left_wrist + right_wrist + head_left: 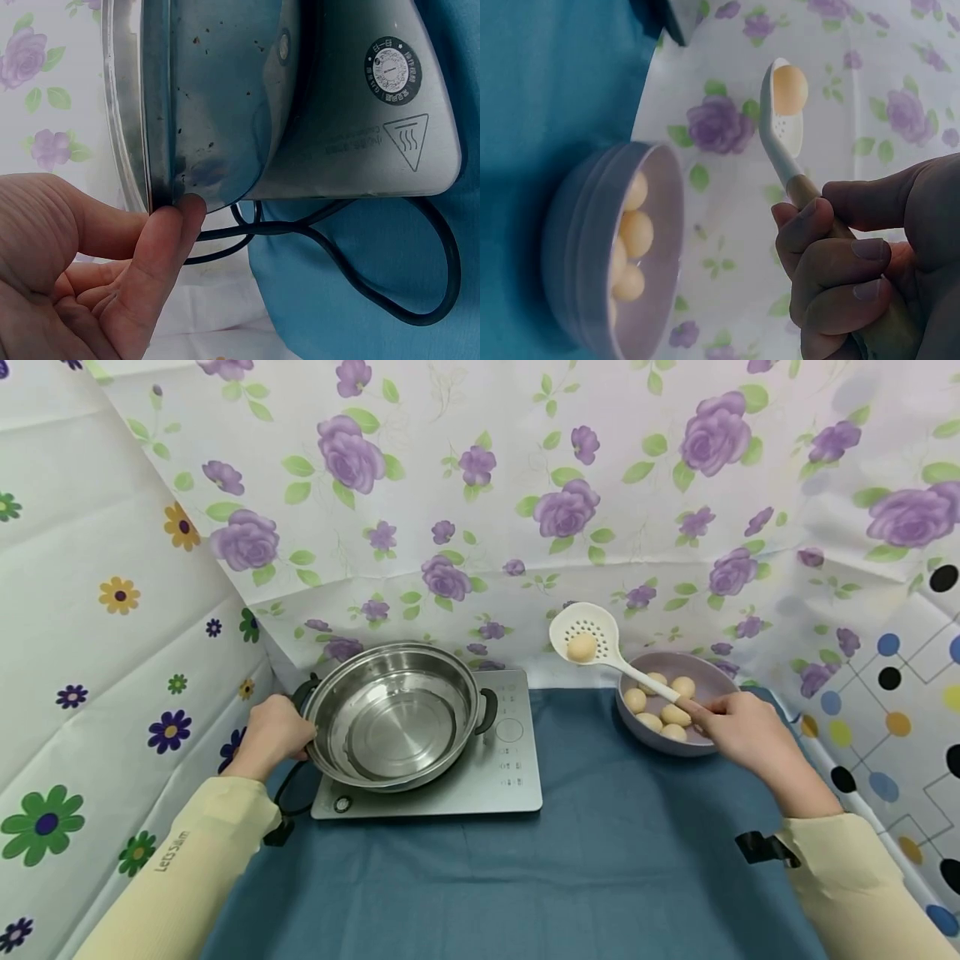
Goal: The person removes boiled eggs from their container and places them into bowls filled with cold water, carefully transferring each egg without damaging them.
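Note:
My right hand grips the wooden handle of a white slotted ladle. One pale tan egg lies in the ladle's perforated bowl, held up to the left of a mauve bowl. Inside that bowl sit several more eggs. On the left, a wide stainless steel pot stands without a lid, its shiny inside showing. My left hand pinches the pot's rim between thumb and fingers, beside the dark left handle.
Beneath the pot is a silver induction cooktop with a touch panel on its right. A black cord loops off its left side. Blue cloth covers the table, and floral sheets hang behind and at both sides.

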Demonstrator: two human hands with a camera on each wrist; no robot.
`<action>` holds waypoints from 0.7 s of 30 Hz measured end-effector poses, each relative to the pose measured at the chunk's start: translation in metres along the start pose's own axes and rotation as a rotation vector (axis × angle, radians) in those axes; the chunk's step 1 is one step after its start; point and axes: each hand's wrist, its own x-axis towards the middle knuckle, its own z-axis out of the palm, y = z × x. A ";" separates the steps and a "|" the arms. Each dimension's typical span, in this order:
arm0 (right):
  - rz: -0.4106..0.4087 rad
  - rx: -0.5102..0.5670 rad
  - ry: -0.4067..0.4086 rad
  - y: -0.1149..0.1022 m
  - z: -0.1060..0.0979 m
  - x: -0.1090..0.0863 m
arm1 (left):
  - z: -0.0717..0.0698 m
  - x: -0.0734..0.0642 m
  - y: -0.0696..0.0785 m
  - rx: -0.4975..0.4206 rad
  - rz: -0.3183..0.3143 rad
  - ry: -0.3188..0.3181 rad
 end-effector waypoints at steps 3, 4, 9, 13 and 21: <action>0.017 0.007 -0.006 0.011 0.001 -0.001 | -0.001 0.000 0.001 0.003 0.002 0.000; 0.021 0.011 -0.005 0.014 0.001 -0.001 | -0.001 0.000 0.000 0.004 0.003 0.000; 0.048 0.009 0.005 0.031 0.001 -0.003 | 0.000 0.000 0.000 0.004 0.001 -0.004; 0.063 -0.003 -0.004 0.041 0.003 -0.006 | 0.000 0.000 0.000 0.006 0.000 -0.005; 0.119 -0.029 0.010 0.058 0.006 -0.011 | 0.000 0.001 0.000 0.007 -0.004 -0.006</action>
